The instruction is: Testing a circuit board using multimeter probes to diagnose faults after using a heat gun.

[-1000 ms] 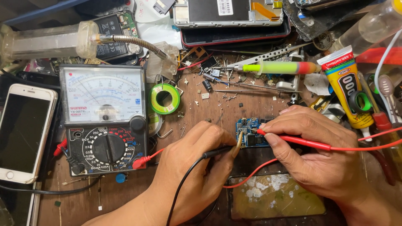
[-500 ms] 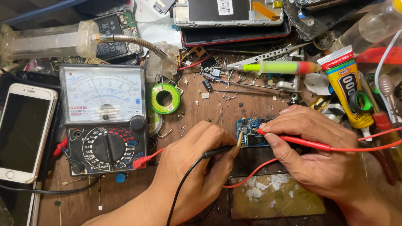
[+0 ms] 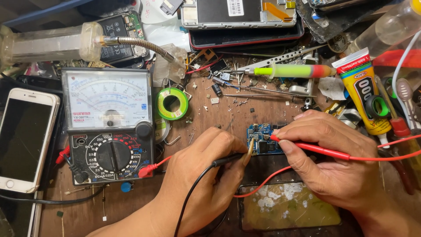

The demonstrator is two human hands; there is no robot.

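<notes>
Two hands work on a small blue circuit board (image 3: pixel 262 139) that lies flat on the wooden table (image 3: pixel 210 118), a little right of the middle. The left hand (image 3: pixel 206 175) pinches a black probe (image 3: pixel 232 159) like a pencil, with its fingers closed tight around it. The metal tip touches the left edge of the board. The right hand (image 3: pixel 333 162) pinches a red probe (image 3: pixel 313 149) the same way, closed snug on it, with the tip on the top part of the board. Both hands rest their sides on the table, which likely keeps the thin tips steady on such tiny parts.

The black wire and the red wire run back to a meter with a needle dial (image 3: pixel 108 127), which sits to the left, facing up so the dial is easy to read. A white phone (image 3: pixel 24 140) lies at the far left edge. A green roll of wire (image 3: pixel 172 104) sits just right of the meter. Farther away lie a green and red screwdriver (image 3: pixel 289 71) and, at the right, a yellow tube of glue (image 3: pixel 366 98). A worn yellow pad (image 3: pixel 289 210) lies near, under the hands.
</notes>
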